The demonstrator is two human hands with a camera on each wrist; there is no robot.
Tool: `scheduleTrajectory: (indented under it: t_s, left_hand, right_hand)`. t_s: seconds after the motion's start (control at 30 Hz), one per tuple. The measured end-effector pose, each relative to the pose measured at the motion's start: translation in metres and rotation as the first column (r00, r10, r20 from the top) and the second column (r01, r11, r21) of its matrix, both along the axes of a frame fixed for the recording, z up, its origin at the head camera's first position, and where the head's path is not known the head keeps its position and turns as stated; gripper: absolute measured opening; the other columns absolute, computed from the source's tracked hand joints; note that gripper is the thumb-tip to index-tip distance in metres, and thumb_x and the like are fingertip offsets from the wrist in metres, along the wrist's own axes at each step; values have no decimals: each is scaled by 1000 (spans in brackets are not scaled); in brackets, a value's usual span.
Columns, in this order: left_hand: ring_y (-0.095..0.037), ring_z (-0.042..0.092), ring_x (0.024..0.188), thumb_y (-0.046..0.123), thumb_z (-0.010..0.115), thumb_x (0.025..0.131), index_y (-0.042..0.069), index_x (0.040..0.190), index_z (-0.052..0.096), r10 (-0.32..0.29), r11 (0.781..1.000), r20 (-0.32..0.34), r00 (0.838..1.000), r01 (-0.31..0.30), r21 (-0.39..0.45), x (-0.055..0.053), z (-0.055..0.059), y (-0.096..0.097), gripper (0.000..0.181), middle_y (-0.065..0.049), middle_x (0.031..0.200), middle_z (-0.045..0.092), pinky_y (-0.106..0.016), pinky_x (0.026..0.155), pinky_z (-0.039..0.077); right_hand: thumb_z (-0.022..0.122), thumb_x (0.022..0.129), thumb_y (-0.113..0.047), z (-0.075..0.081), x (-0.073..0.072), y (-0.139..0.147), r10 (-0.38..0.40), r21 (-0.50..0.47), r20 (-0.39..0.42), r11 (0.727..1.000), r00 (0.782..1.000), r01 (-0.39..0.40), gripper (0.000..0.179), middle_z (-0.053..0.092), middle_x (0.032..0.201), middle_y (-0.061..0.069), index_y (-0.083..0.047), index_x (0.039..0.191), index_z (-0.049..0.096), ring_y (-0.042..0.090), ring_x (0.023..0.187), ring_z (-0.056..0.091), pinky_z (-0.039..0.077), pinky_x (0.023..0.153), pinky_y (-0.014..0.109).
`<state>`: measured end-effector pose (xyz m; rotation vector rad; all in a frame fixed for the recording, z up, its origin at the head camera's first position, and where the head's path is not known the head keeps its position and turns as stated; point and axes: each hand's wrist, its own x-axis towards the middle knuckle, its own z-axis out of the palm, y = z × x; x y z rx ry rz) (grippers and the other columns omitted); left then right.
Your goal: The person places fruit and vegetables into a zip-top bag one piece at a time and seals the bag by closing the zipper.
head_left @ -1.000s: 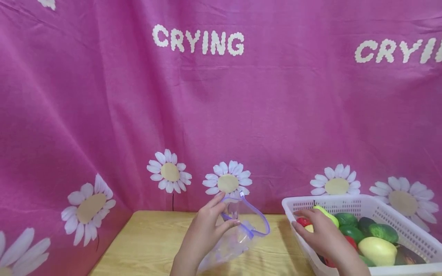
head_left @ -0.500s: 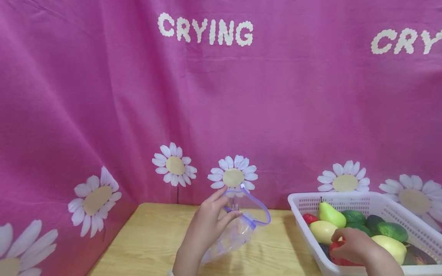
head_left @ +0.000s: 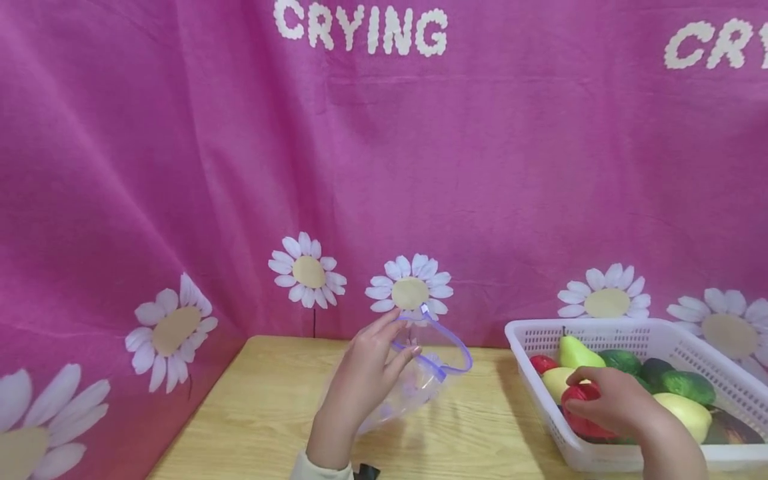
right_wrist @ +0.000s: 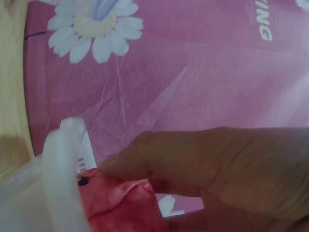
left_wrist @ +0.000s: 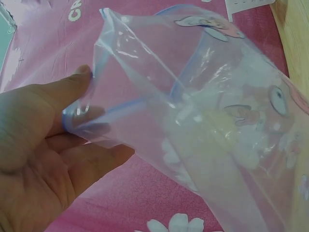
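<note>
Pink curtain (head_left: 480, 167) with big daisies (head_left: 410, 293) and white CRYING lettering (head_left: 414, 30) fills the background, and a light wood surface (head_left: 258, 400) sits in front of it. Left hand (head_left: 363, 373) is holding a clear bag (head_left: 414, 393) by its mouth, thumb and fingers spread apart so the purple zip edge gapes in a loop just right of them. Cartoon prints show on the plastic in the left wrist view.

Over on the right is a white basket (head_left: 582, 325). Right hand (head_left: 624, 403) reaches over it from the near side and grips a red fruit (head_left: 581, 417), which is right under the fingers by the basket's left wall. Can't tell if it's lifted off the others or what kind it is. Just behind it there's a yellow fruit (head_left: 555, 381), then a green pear (head_left: 579, 353). Cucumbers (head_left: 688, 385) lie further right. Bag and basket are clearly apart.
</note>
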<state>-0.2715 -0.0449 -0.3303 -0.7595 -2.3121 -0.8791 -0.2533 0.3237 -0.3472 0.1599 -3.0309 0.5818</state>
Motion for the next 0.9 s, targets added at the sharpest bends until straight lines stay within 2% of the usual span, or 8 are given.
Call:
scheduleTrajectory:
  t_s: [0.1, 0.23, 0.33, 0.43, 0.53, 0.67, 0.77, 0.9]
  left_hand:
    - [-35, 53, 135, 22, 75, 93, -2, 132, 65, 10, 1000, -14, 1000, -10, -13, 0, -1, -1, 47, -17, 145, 56, -46, 110, 43]
    - [-37, 53, 134, 21, 76, 92, -6, 133, 63, 3, 1000, -31, 1000, -4, -19, -1, -1, 0, 51, -20, 144, 56, -46, 111, 42]
    - [-37, 52, 135, 22, 75, 92, -8, 133, 62, 3, 1000, -19, 1000, -3, -25, 0, 0, 0, 53, -21, 146, 55, -45, 110, 43]
    - [-37, 51, 136, 24, 74, 93, -9, 135, 59, 8, 999, -1, 1000, -8, -34, 2, 2, 0, 55, -22, 148, 52, -45, 109, 43]
    - [-38, 50, 137, 25, 74, 93, -9, 137, 58, 15, 999, 1, 1000, -14, -43, 4, 3, 0, 58, -22, 149, 51, -45, 109, 43]
    - [-38, 47, 139, 27, 75, 93, -9, 138, 57, 20, 999, -5, 1000, -20, -40, 6, 5, 0, 60, -22, 151, 49, -46, 110, 41]
    - [-37, 46, 140, 28, 75, 92, -8, 139, 57, 18, 999, -17, 1000, -19, -31, 8, 5, 2, 61, -21, 152, 47, -46, 111, 40]
    - [-37, 44, 141, 28, 75, 92, -7, 140, 56, -1, 999, -47, 999, 0, -36, 11, 5, 8, 62, -20, 153, 46, -46, 113, 39]
  right_hand:
    - [80, 82, -27, 3, -3, -3, -4, -5, -31, 1000, 1000, 4, 37, 67, 92, 7, -4, 109, 71, 25, 87, 58, 52, 72, 42]
    - [82, 80, -27, 8, -3, -10, -3, 5, -137, 1000, 991, 4, 41, 65, 89, 8, -2, 110, 71, 27, 85, 58, 51, 68, 42]
    - [84, 79, -26, 12, 0, -17, -8, -6, -233, 1000, 972, 6, 42, 64, 90, 11, -2, 111, 71, 29, 84, 59, 50, 67, 43]
    - [85, 79, -25, 16, 5, -28, -13, -28, -325, 1000, 946, 4, 45, 65, 98, 17, -2, 115, 70, 33, 88, 60, 50, 69, 45]
    - [85, 78, -24, 19, 8, -42, -8, -59, -402, 998, 915, -17, 49, 64, 108, 23, 0, 118, 69, 38, 95, 60, 52, 73, 50]
    - [85, 78, -22, 22, 11, -62, -3, -135, -496, 988, 868, -74, 48, 63, 114, 22, -2, 119, 69, 38, 102, 60, 52, 76, 51]
    - [86, 78, -18, 23, 12, -76, 10, -194, -580, 969, 814, -151, 44, 65, 114, 16, -7, 118, 71, 32, 101, 61, 54, 75, 41]
    - [85, 80, -12, 22, 12, -95, 58, -261, -650, 919, 758, -294, 43, 67, 119, 8, -13, 121, 72, 16, 102, 62, 55, 74, 21]
